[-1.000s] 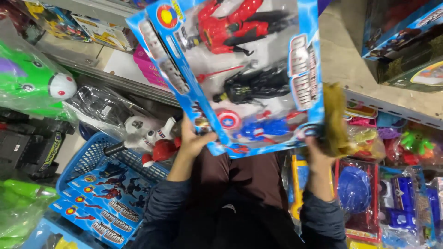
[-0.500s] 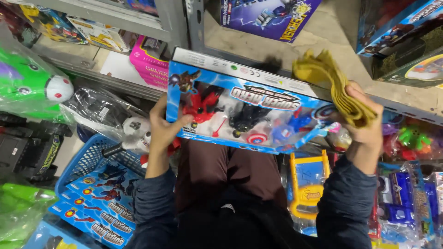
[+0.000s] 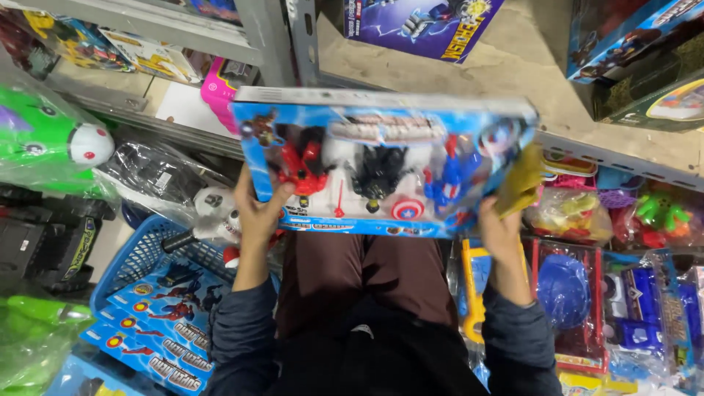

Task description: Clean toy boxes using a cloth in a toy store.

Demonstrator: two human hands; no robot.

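Metal shelving point(image 3: 513, 66) fills the top of the view, its bare shelf board right above the box you hold, so the box sits level with the shelf lip, long side across, window facing up at you. The action-figure toy box point(image 3: 381, 165) is wide and flat, which is likely why you take it at both short ends. Your left hand point(image 3: 258, 213) has its grip clamped on the lower left corner, thumb on the front face, fingers tucked behind and hidden. Your right hand point(image 3: 499, 231) is at the right end, but a yellow cloth point(image 3: 521, 182) bunched there covers the fingers, so you cannot tell how the grip closes on the box or whether it only pins the cloth against it. Below left, a blue basket point(image 3: 136, 253) holds more flat boxes of the same kind point(image 3: 158, 323), stacked overlapping, cut off by the frame edge. A green plastic toy in a bag point(image 3: 51, 143) is half out of view on the left. Small bagged toys on the right point(image 3: 587, 293) are too cluttered to sort out. Figures behind the box window are blurred; red, black and blue shapes only.
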